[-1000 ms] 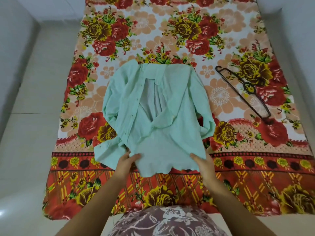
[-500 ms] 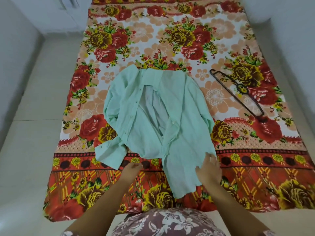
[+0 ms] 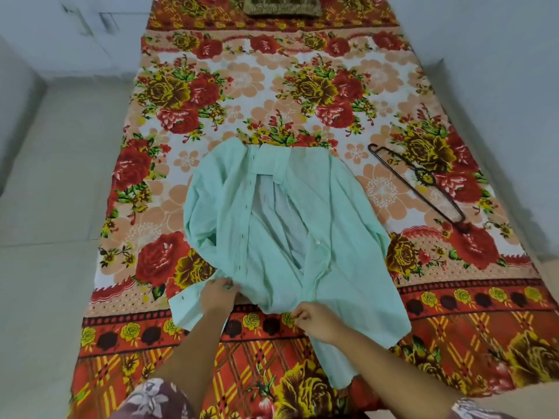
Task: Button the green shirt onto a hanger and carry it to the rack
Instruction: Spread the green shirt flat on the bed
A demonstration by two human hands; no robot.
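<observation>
The pale green shirt (image 3: 281, 231) lies front-up and unbuttoned on the flowered bedsheet (image 3: 272, 86), collar at the far end, its front panels spread apart. My left hand (image 3: 218, 294) pinches the lower edge of the left front panel beside the cuff. My right hand (image 3: 314, 320) grips the hem of the right panel near the shirt's middle. A dark wire hanger (image 3: 420, 182) rests flat on the sheet to the right of the shirt, apart from it.
The sheet covers a mattress on a pale tiled floor (image 3: 45, 207). White walls run along both sides. A brown patterned cushion (image 3: 282, 6) sits at the far end of the sheet.
The right front panel has been pulled down and outward, so the shirt now lies more open. Both hands have shifted along the lower hem, and the camera has tilted up.
</observation>
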